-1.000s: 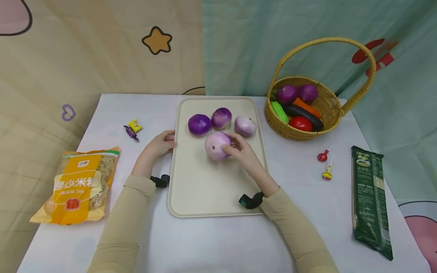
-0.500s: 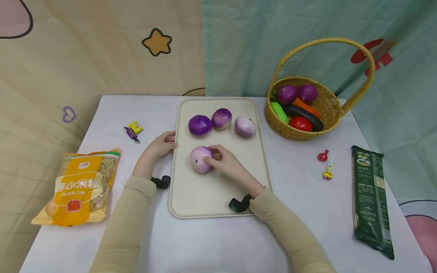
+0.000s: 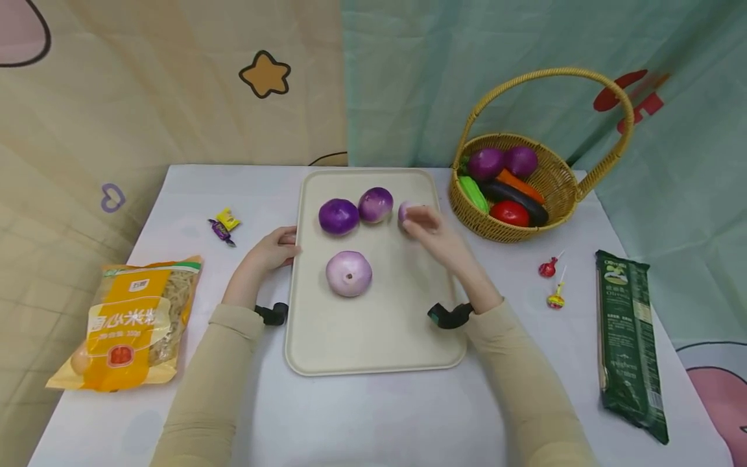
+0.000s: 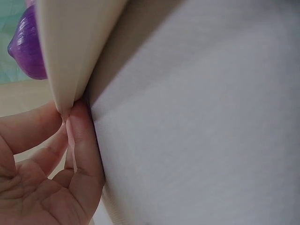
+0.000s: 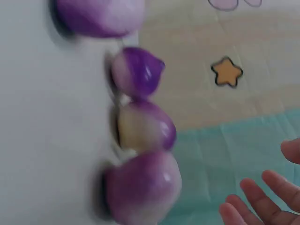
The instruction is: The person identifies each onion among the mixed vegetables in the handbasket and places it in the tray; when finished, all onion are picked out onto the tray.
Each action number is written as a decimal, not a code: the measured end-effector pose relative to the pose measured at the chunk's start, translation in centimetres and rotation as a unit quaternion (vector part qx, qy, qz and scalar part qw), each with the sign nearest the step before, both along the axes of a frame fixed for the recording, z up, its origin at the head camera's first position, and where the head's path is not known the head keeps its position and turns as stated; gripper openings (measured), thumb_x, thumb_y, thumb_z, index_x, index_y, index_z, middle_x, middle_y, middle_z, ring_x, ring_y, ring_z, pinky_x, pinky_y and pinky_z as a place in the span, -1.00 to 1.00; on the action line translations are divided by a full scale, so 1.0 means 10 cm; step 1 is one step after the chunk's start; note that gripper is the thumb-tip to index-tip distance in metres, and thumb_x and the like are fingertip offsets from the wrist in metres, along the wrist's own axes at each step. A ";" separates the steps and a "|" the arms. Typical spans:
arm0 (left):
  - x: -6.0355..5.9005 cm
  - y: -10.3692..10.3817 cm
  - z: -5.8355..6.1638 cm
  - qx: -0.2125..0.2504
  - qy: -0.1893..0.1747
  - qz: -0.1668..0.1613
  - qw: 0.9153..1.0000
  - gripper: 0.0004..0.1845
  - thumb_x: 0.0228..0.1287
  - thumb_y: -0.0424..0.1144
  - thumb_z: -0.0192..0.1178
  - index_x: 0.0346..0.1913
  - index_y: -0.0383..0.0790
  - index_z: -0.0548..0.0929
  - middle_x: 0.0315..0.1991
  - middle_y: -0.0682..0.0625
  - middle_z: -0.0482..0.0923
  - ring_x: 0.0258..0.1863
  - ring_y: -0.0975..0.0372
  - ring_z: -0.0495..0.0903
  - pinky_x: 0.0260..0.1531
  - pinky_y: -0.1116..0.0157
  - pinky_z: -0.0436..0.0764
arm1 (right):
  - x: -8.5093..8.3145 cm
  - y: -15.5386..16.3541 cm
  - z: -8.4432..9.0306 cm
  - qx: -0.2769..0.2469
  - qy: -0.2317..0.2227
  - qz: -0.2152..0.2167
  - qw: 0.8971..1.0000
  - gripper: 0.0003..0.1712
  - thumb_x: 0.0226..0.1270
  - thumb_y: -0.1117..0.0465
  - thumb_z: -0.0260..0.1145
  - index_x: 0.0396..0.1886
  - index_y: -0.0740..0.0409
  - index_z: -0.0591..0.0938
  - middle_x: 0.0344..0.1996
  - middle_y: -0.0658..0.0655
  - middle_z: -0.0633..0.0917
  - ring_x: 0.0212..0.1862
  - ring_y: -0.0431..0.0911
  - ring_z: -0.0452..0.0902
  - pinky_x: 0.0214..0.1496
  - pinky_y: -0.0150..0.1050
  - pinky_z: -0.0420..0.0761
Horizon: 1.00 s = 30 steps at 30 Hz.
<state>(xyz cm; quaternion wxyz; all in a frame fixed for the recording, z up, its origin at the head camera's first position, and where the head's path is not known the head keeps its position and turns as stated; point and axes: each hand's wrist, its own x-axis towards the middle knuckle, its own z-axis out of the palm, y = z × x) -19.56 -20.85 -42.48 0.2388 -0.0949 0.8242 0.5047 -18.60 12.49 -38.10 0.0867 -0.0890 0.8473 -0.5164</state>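
Onions occupy the cream tray, which lies at the centre of the desk.

Far left: a yellow noodle packet lies flat near the desk edge. Two wrapped sweets lie beyond it, apart from the tray.

Left hand: it rests on the desk against the tray's left rim. In the left wrist view the fingers are curled and pinch the rim edge, judged to steady the tray against sliding.

Tray contents: a pale onion sits alone at mid-tray, free of both hands. Behind it stand a dark purple onion and a two-tone onion, side by side in a row.

Right hand: it reaches the third onion at the right end of that row and largely hides it. The fingers are spread and loosely bent at the onion; whether they hold it cannot be told.

Right of the tray: a wicker basket holds further vegetables. Two lollipops and a dark green packet lie flat nearer the desk's right edge.
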 end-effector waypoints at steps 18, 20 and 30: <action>0.06 0.01 -0.08 0.015 -0.001 0.003 1.000 -0.34 0.47 -0.38 0.00 0.55 -0.26 0.06 0.27 -0.29 0.26 0.20 0.02 0.39 0.32 0.11 0.50 | -1.12 1.07 -0.17 0.067 0.066 -0.287 0.953 -0.05 0.30 -0.07 0.33 0.54 0.16 0.12 0.48 0.28 0.17 0.48 0.12 0.11 0.60 -0.05 0.14; 0.08 0.01 -0.09 0.019 -0.001 0.002 1.000 -0.34 0.46 -0.39 0.00 0.54 -0.28 0.06 0.27 -0.30 0.26 0.20 0.02 0.39 0.32 0.11 0.50 | -1.12 1.09 -0.21 0.078 0.056 -0.284 0.954 -0.02 0.31 -0.06 0.32 0.57 0.16 0.07 0.51 0.29 0.13 0.51 0.15 0.07 0.61 0.00 0.10; 0.03 -0.01 -0.06 0.005 0.003 0.007 1.000 -0.33 0.47 -0.37 0.01 0.55 -0.23 0.06 0.31 -0.31 0.26 0.25 -0.02 0.39 0.32 0.11 0.50 | -1.20 1.05 -0.21 0.092 0.056 -0.293 0.950 -0.06 0.28 -0.01 0.39 0.51 0.17 0.14 0.45 0.29 0.20 0.47 0.14 0.14 0.59 -0.01 0.15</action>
